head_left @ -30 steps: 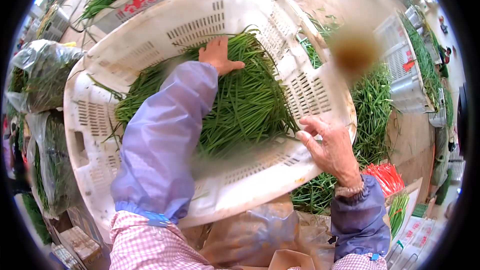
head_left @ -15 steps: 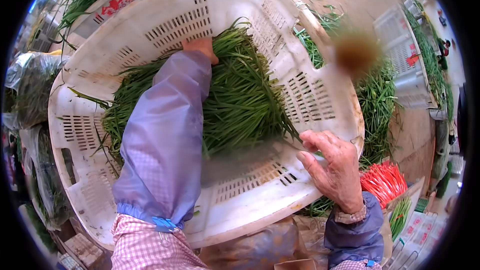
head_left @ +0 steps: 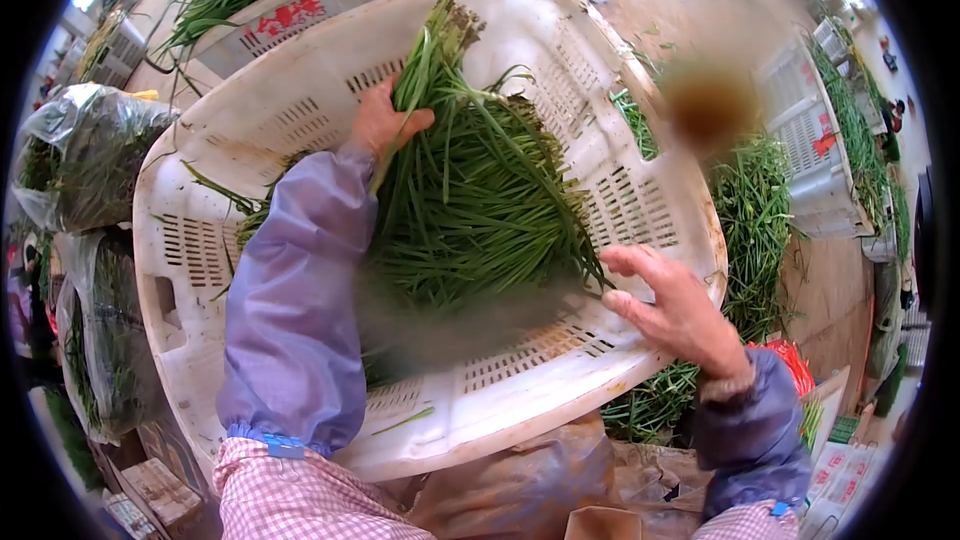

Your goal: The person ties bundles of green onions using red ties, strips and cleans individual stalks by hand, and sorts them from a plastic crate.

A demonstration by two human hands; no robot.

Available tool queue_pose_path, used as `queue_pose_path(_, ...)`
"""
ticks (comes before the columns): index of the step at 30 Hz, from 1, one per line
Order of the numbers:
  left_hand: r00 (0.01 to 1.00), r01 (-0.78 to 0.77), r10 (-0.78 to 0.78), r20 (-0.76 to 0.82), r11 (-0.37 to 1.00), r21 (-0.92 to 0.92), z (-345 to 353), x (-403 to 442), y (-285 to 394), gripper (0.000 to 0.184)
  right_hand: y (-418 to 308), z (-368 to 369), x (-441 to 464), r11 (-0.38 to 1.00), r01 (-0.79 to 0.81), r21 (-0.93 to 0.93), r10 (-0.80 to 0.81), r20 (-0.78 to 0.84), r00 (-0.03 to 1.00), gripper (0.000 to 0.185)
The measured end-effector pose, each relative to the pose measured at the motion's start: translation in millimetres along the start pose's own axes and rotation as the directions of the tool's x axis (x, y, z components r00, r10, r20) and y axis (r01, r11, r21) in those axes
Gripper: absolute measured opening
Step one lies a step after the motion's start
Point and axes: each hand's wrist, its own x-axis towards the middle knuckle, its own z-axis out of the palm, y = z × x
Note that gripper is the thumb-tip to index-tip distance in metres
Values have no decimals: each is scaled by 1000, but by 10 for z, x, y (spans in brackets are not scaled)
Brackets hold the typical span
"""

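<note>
My left hand [head_left: 385, 125] is closed round a bunch of green chives [head_left: 432, 65], its cut ends pointing up and away from me. Beneath it, a thick layer of chives [head_left: 490, 225] lies in a large white plastic basket [head_left: 600, 390] with slotted walls. My right hand [head_left: 675, 305] is over the basket's right side, fingers apart, with its fingertips close to the leaf tips; I cannot tell whether they touch. A blurred dark smear hides the near part of the layer.
Behind the basket stands a white crate [head_left: 345, 0] with red lettering, full of greens. More loose greens [head_left: 750, 230] lie to the right, near another crate [head_left: 815, 155]. Plastic-wrapped bundles [head_left: 90, 160] are at the left. Red ties [head_left: 790, 365] show beside my right sleeve.
My left hand has risen from deep in the basket with a bunch of chives, now tilted upright. My right hand has shifted slightly, its fingers straighter.
</note>
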Motion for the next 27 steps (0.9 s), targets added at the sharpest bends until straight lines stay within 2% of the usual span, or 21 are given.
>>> queue_pose_path(1,1000,-24,25,0,998,-62,-2,-84,76,52,-23,-58,108,994,-79,77,67,148,987,52)
queue_pose_path(3,999,-40,39,-33,999,-28,-18,-198,124,49,-89,-23,400,991,10,-133,13,172,985,73)
queue_pose_path(5,996,-39,40,-78,999,13,39,-362,289,43,-55,171,772,977,74,-201,-51,119,992,94)
queue_pose_path(6,996,-41,41,-81,999,7,87,-425,293,43,-69,302,974,987,42,-158,-28,93,995,106)
queue_pose_path(8,991,-92,93,-92,996,19,169,-527,251,46,-210,535,1311,997,-8,80,12,-42,999,112)
queue_pose_path(9,990,-121,114,-87,989,-85,245,-603,260,53,-299,622,1449,961,58,271,-28,-116,993,104)
queue_pose_path(10,989,-139,137,-58,990,-28,280,-695,282,66,-408,698,1530,882,134,452,-49,-194,980,96)
queue_pose_path(11,975,-209,217,-37,966,151,302,-754,283,74,-499,770,1551,880,136,455,-54,-189,980,96)
queue_pose_path(12,957,-275,290,2,905,325,313,-824,330,83,-600,830,1558,665,148,732,27,-222,975,84)
queue_pose_path(13,979,-201,197,53,891,408,318,-925,389,96,-676,870,1551,365,167,916,118,-224,968,72)
queue_pose_path(14,979,-204,177,104,795,571,319,-1039,426,99,-706,895,1557,362,168,917,118,-224,968,72)
queue_pose_path(16,978,-193,192,79,694,694,384,-1193,461,100,-746,901,1578,418,287,862,185,-390,902,56)
queue_pose_path(17,978,-194,194,80,693,695,400,-1250,491,100,-776,915,1556,397,311,864,215,-416,883,46)
queue_pose_path(18,974,-223,192,123,694,684,398,-1302,594,102,-793,889,1535,395,314,863,212,-418,883,46)
queue_pose_path(20,968,-251,191,164,696,673,337,-1393,807,104,-790,776,1474,365,311,877,289,-424,858,33)
queue_pose_path(22,912,-385,181,369,688,615,173,-1414,1062,106,-871,542,1338,419,403,814,266,-534,802,27)
queue_pose_path(23,868,-454,228,442,726,517,2,-1386,1143,100,-922,376,1221,361,430,827,272,-534,800,25)
queue_pose_path(24,871,-382,225,436,869,314,-148,-1374,1235,86,-1024,182,1084,302,458,836,276,-536,798,24)
queue_pose_path(25,907,-155,86,412,978,137,-318,-1352,1433,73,-1099,1,952,224,456,862,299,-506,809,23)
queue_pose_path(26,928,46,-10,372,995,-87,-501,-1311,1608,63,-1139,-147,825,144,455,879,319,-476,819,22)
queue_pose_path(27,936,-96,153,317,978,-187,-655,-1241,1713,56,-1138,-245,719,103,471,876,293,-479,827,21)
